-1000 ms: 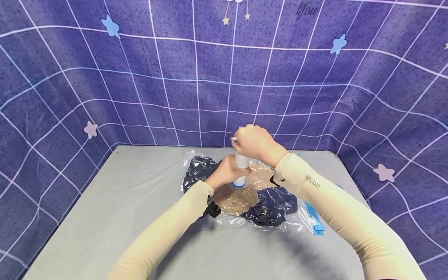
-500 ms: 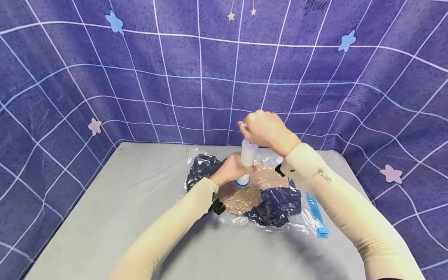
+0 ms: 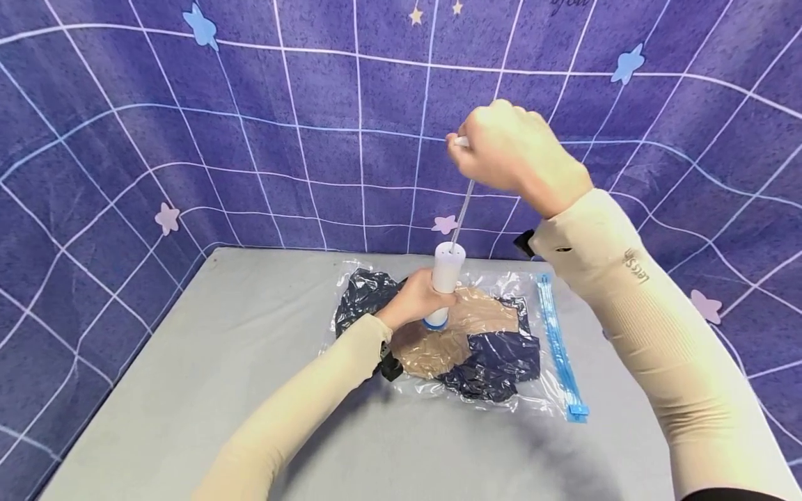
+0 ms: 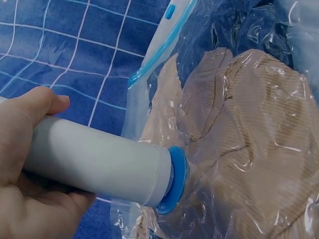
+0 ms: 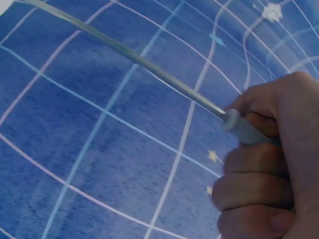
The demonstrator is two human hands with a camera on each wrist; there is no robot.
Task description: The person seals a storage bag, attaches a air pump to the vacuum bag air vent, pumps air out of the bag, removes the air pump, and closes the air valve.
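hands at work on a hand vacuum pump (image 3: 443,285) standing upright on a clear vacuum storage bag (image 3: 451,334), which lies flat on the grey table (image 3: 207,362) in front of a purple star-patterned backdrop (image 3: 250,118). my left hand (image 3: 416,300) wraps its fingers round the pump's white barrel, low down, just above the blue base ring (image 4: 175,178) that sits pressed against the bag's film. my right hand (image 3: 510,156) is high above the pump, closed in a fist round the pump handle (image 5: 244,130), with the thin piston rod (image 3: 462,209) drawn out long between the handle and the top of the barrel. inside the bag, under the pump, lies a tan ribbed garment (image 4: 249,129), with dark navy clothing (image 3: 495,358) beside it on both sides; the film clings and wrinkles over the fabric. the bag's blue zip seal (image 3: 559,348) runs along the edge to the right of the pump, with a blue slider clip (image 3: 576,412) at its near end. both of my forearms wear cream sleeves (image 3: 633,306), and a dark strap (image 3: 390,365) shows at my left wrist, near the bag's left edge.
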